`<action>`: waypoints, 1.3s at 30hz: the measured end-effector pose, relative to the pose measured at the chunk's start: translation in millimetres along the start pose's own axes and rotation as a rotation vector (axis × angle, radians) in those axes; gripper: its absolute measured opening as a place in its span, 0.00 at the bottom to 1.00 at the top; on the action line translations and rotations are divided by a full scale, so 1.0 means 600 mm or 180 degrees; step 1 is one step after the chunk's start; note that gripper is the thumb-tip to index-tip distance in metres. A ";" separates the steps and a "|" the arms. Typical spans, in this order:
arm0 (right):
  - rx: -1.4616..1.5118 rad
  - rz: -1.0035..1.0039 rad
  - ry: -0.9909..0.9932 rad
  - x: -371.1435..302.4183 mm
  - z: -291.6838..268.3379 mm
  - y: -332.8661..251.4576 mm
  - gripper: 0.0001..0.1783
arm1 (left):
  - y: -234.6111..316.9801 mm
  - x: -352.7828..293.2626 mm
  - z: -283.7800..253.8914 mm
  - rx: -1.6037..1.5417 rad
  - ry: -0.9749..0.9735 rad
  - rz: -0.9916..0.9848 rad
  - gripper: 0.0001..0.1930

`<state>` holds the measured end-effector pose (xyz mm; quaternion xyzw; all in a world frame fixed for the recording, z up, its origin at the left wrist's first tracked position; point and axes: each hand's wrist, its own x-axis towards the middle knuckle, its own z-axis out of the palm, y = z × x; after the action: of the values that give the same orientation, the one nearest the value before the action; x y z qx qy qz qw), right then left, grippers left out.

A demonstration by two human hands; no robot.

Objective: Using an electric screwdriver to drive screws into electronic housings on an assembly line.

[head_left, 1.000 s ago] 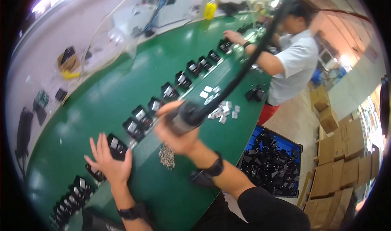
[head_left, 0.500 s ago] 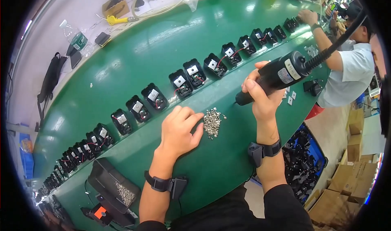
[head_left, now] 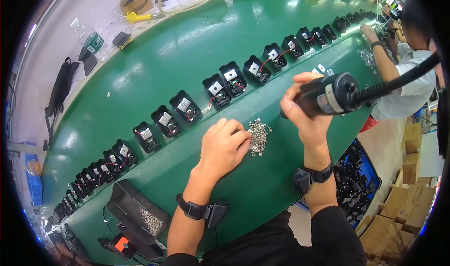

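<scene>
Has a heap of small silver screws (head_left: 258, 137) just right of the left hand (head_left: 221, 147), at its curled fingertips; cannot tell whether pinching any; wraps the right hand (head_left: 310, 125) around a black electric screwdriver (head_left: 324, 97).

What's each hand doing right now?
Left hand: curled at the screw pile; can't tell if it holds any.
Right hand: closed around the black corded tool.

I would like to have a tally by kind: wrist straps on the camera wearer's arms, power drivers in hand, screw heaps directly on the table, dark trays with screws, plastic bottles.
Wrist straps: 2
Power driver: 1
Screw heap on the table: 1
Dark tray with screws: 1
Plastic bottle: 1
Total: 6
</scene>
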<state>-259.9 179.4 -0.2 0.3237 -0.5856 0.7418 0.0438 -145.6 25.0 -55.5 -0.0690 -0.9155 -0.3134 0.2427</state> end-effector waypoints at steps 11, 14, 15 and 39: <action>-0.0319 -0.0162 -0.0053 -0.006 0.012 -0.005 0.17 | 0.000 0.006 0.004 -0.0281 0.0230 -0.0242 0.05; -0.0258 -0.0335 0.0083 -0.009 0.004 0.006 0.18 | 0.002 0.007 0.009 -0.1236 0.0656 -0.0669 0.04; -0.0190 -0.0452 0.0150 -0.009 -0.001 0.009 0.19 | 0.008 0.008 0.007 -0.1249 0.0655 -0.0670 0.04; 0.1507 -0.0624 -0.0753 -0.033 -0.034 -0.077 0.26 | 0.048 0.025 0.045 -0.4763 0.0640 -0.2307 0.27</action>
<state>-232.5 218.1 26.1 0.4643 -0.3630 0.8073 -0.0302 -161.1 64.0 -51.1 0.1151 -0.4053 -0.9016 0.0976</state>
